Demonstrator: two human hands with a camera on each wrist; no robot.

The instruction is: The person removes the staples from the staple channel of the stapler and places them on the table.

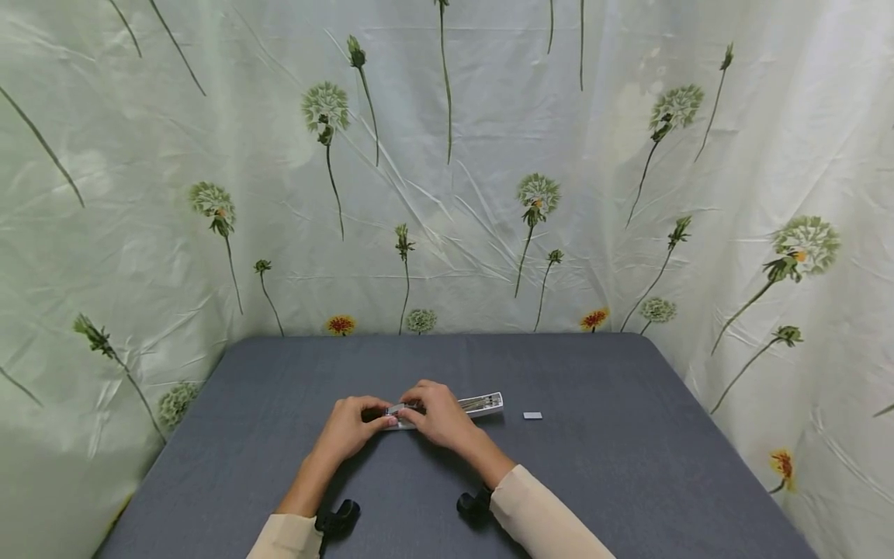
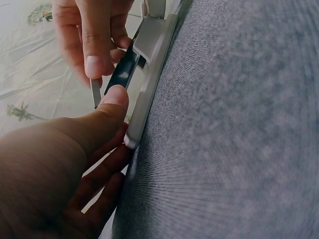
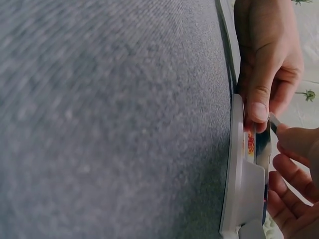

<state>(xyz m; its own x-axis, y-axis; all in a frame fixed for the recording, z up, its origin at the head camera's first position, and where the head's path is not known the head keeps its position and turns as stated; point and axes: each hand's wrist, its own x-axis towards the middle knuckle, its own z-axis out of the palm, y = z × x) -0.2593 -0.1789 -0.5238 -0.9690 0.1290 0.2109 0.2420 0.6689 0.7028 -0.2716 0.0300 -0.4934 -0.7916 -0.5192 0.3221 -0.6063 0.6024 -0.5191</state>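
An opened white stapler (image 1: pixel 482 404) lies lengthwise on the table, its raised cover folded out to the right. My left hand (image 1: pixel 347 428) grips the stapler's left end; in the left wrist view the thumb is at the dark metal magazine (image 2: pixel 121 74) and the fingers are by the tip of the pale base (image 2: pixel 152 89). Between thumb and fingers, my right hand (image 1: pixel 445 417) pinches a thin grey staple strip (image 2: pixel 94 93), held at the magazine close to the left thumb. The right wrist view shows that strip (image 3: pixel 274 121) edge-on, partly covered by fingertips.
Another small grey staple strip (image 1: pixel 532 415) lies right of the stapler. A dark grey cloth covers the table (image 1: pixel 594 481). Behind it hangs a pale curtain (image 1: pixel 475 225) printed with dandelions. Black camera mounts (image 1: pixel 340 519) sit at both wrists.
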